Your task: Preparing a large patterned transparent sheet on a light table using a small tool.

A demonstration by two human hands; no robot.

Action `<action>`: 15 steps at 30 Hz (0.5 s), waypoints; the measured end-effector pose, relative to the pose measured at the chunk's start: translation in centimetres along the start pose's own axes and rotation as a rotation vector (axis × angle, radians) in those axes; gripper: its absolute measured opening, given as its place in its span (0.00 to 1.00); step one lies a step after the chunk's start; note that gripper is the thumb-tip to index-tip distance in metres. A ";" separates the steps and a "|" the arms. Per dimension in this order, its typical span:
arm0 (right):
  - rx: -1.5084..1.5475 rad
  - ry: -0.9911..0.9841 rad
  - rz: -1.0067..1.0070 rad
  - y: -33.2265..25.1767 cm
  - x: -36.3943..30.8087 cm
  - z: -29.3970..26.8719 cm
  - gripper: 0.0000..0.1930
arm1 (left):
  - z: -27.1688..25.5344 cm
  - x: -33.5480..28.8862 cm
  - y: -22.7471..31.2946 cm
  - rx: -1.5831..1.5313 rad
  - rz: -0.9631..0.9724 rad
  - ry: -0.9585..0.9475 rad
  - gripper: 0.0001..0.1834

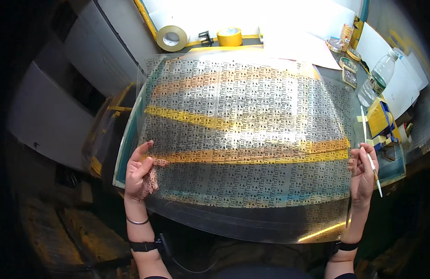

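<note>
A large transparent film sheet, printed all over with rows of small black marks, is held up in front of me, tilted. My left hand pinches its left edge with the thumb on top, and its other fingers show through the film from beneath. At the right edge, my right hand grips the sheet. A thin white stick, like a slim pen or brush, is also held in that hand, pointing down past the wrist. Yellow and orange bands show through or on the film; I cannot tell which.
Under the sheet lies a work table with a teal edge. Along its back stand a wide tape roll, a yellow tape roll and a black clip. To the right are a clear plastic bottle and a yellow-and-blue box.
</note>
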State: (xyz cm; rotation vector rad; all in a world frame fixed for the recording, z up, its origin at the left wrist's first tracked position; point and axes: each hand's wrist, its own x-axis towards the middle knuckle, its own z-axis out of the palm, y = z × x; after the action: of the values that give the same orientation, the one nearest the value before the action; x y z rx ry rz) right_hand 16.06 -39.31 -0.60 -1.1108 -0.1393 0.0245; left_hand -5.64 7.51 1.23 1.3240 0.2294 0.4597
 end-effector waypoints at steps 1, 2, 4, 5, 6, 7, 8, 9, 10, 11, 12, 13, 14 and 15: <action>0.019 0.035 -0.006 0.1 0.0 0.4 0.08 | 0.2 0.0 0.0 -0.007 0.000 0.004 0.22; -0.002 0.046 -0.017 0.1 0.1 0.3 0.08 | 0.7 0.0 0.3 -0.017 -0.012 0.005 0.22; -0.036 0.065 -0.039 0.2 0.2 0.0 0.07 | 0.8 0.0 0.5 -0.021 -0.019 -0.001 0.22; -0.026 0.062 -0.035 0.1 0.2 0.1 0.07 | 0.5 0.0 0.4 -0.020 -0.018 -0.009 0.22; -0.014 0.058 -0.029 0.1 0.2 0.1 0.07 | 0.4 0.0 0.3 -0.016 -0.015 -0.016 0.22; -0.003 0.054 -0.023 0.0 0.3 0.1 0.07 | 0.4 0.0 0.2 -0.007 -0.007 0.001 0.22; 0.000 0.052 -0.018 0.0 0.2 0.1 0.07 | 0.5 0.0 0.0 0.002 0.001 0.019 0.22; 0.005 0.051 -0.013 -0.1 0.2 0.3 0.07 | 0.6 0.0 0.0 0.011 0.010 0.036 0.22; 0.010 0.050 -0.008 -0.1 0.1 0.3 0.07 | 0.5 0.0 0.0 0.005 0.011 0.023 0.22; 0.000 0.045 -0.005 -0.1 0.2 0.3 0.07 | 0.4 -0.1 0.1 -0.002 0.011 0.011 0.22; -0.011 0.042 -0.003 -0.1 0.2 0.2 0.07 | 0.4 -0.1 0.1 -0.010 0.011 -0.003 0.22; -0.023 0.039 -0.001 0.0 0.2 0.2 0.07 | 0.4 -0.1 0.1 -0.004 0.010 0.009 0.22; -0.033 0.043 -0.007 0.0 0.2 0.2 0.07 | 0.5 -0.1 0.1 0.002 0.009 0.022 0.22; -0.042 0.047 -0.013 0.1 0.2 0.2 0.07 | 0.5 -0.1 0.1 0.010 0.007 0.035 0.21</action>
State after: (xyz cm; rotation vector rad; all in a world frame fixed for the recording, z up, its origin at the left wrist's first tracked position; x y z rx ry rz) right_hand 16.23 -39.07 -0.56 -1.1519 -0.1054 -0.0161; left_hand -5.55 7.00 1.45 1.3276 0.2563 0.4888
